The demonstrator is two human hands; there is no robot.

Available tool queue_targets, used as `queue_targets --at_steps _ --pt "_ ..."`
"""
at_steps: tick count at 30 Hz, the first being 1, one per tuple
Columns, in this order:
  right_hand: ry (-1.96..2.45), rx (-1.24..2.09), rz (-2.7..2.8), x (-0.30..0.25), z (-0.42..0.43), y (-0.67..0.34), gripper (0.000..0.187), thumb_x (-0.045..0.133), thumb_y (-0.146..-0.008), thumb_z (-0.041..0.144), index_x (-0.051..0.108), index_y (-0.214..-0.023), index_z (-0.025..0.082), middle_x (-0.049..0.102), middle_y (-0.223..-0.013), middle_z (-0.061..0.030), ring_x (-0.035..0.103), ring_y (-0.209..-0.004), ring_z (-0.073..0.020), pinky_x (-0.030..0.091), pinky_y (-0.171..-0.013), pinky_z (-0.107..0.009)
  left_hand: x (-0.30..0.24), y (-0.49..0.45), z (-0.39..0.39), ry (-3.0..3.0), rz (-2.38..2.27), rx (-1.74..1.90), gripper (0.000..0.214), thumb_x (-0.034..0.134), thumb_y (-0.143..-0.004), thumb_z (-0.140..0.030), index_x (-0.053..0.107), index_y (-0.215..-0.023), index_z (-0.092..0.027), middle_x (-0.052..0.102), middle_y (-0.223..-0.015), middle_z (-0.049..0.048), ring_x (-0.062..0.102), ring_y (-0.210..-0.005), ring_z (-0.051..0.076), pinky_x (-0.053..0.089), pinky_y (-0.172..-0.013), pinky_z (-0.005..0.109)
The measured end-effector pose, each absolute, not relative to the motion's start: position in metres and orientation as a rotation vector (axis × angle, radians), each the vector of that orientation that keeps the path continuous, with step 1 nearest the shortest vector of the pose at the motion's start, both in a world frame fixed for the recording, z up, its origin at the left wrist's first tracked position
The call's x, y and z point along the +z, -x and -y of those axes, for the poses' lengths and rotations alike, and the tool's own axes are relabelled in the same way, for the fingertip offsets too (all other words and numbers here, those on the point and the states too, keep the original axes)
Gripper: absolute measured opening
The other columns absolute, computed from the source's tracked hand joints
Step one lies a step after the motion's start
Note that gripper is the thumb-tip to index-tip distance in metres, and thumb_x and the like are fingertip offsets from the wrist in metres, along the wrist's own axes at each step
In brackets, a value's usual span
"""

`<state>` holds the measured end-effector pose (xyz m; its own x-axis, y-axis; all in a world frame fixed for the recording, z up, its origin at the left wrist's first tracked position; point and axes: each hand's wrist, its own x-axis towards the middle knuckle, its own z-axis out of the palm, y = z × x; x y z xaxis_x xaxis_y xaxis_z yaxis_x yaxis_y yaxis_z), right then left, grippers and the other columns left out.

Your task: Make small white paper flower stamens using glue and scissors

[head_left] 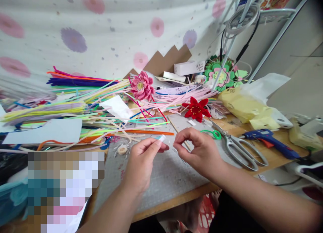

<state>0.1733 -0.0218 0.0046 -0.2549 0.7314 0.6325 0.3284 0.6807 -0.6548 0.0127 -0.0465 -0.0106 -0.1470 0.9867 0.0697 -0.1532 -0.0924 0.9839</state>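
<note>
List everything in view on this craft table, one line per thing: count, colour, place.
pipe cleaners: many, mixed colours, heaped across left and middle
paper sheets: two, white, on the heap
pink flower: one, pink, behind the heap
red flower: one, red, right of centre
green flower: one, green and pink, back right
cardboard: one, brown, zigzag edge, at the back
scissors: one, silver, right of the hands
green loop: one, green, by the scissor blades
glue gun: one, blue, right side
plastic bag: one, yellow, back right
cutting mat: one, grey, under the hands
small white piece: one, white, in the left fingertips
left hand: pinching the piece
right hand: fingertips pinched beside it
</note>
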Motion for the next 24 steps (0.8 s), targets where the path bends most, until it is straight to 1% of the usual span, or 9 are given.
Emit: queue_targets --at_steps 4,7,9,13,17,19,21,24 --pt "0.836 0.517 1.927 0.005 0.022 -0.175 0.011 0.062 -0.074 0.008 0.058 -0.073 0.019 0.063 -0.068 0.0012 0.059 -0.061 -0.0101 0.047 -0.060 -0.021 -0.010 -0.012 0.046 -1.064 -1.134 1.459 0.017 0.064 -0.079 -0.025 0.071 -0.065 -0.019 0.069 -0.067 0.0001 0.061 -0.072 0.015 0.046 -0.072 0.027" --pt "0.825 0.613 1.943 0.007 0.024 -0.179 0.007 0.064 -0.076 0.014 0.060 -0.075 0.019 0.064 -0.069 0.0000 0.059 -0.063 -0.0115 0.047 -0.061 -0.024 -0.009 -0.012 0.045 -1.065 -1.131 1.451 0.017 0.063 -0.079 -0.025 0.070 -0.065 -0.019 0.068 -0.066 0.0002 0.060 -0.071 0.015 0.045 -0.072 0.027" --pt "0.831 0.731 1.897 0.009 0.023 -0.181 0.003 0.065 -0.078 0.020 0.062 -0.078 0.019 0.065 -0.071 -0.0011 0.059 -0.065 -0.0129 0.047 -0.063 -0.025 -0.009 -0.012 0.046 -1.076 -1.139 1.449 0.017 0.063 -0.079 -0.024 0.070 -0.064 -0.019 0.067 -0.066 -0.0002 0.059 -0.070 0.015 0.045 -0.071 0.027" --pt "0.886 1.130 1.629 0.011 0.017 -0.183 0.013 0.065 -0.079 0.030 0.066 -0.081 0.017 0.064 -0.074 -0.0019 0.058 -0.068 -0.0135 0.045 -0.064 -0.027 -0.007 -0.010 0.047 -1.175 -1.136 1.392 0.019 0.060 -0.080 -0.022 0.068 -0.063 -0.020 0.065 -0.065 -0.0002 0.059 -0.071 0.015 0.043 -0.072 0.028" --pt "0.851 1.582 1.422 0.010 0.011 -0.181 0.023 0.071 -0.073 0.038 0.067 -0.072 0.015 0.061 -0.066 0.0000 0.053 -0.062 -0.0111 0.041 -0.061 -0.025 -0.005 -0.008 0.048 -1.281 -1.078 1.252 0.020 0.058 -0.081 -0.023 0.068 -0.064 -0.020 0.066 -0.066 0.0004 0.059 -0.070 0.016 0.042 -0.073 0.029" --pt "0.831 1.731 1.359 0.010 0.010 -0.181 0.027 0.075 -0.069 0.041 0.068 -0.070 0.015 0.060 -0.064 0.0004 0.053 -0.061 -0.0104 0.041 -0.062 -0.025 -0.004 -0.008 0.048 -1.311 -1.065 1.200 0.021 0.057 -0.081 -0.022 0.067 -0.063 -0.020 0.066 -0.065 0.0004 0.058 -0.070 0.016 0.042 -0.072 0.029" --pt "0.826 1.775 1.341 0.010 0.011 -0.182 0.029 0.078 -0.066 0.042 0.068 -0.070 0.014 0.060 -0.063 0.0010 0.052 -0.060 -0.0097 0.040 -0.062 -0.025 -0.004 -0.008 0.049 -1.337 -1.073 1.162 0.021 0.056 -0.080 -0.022 0.066 -0.062 -0.020 0.066 -0.065 0.0005 0.057 -0.068 0.016 0.041 -0.071 0.029" --pt "0.845 1.737 1.399 0.014 0.011 -0.184 0.029 0.081 -0.062 0.039 0.068 -0.071 0.014 0.060 -0.062 0.0017 0.048 -0.058 -0.0086 0.038 -0.059 -0.024 -0.004 -0.007 0.049 -1.364 -1.105 1.125 0.021 0.056 -0.079 -0.022 0.065 -0.060 -0.020 0.064 -0.063 0.0008 0.055 -0.066 0.017 0.039 -0.069 0.030"
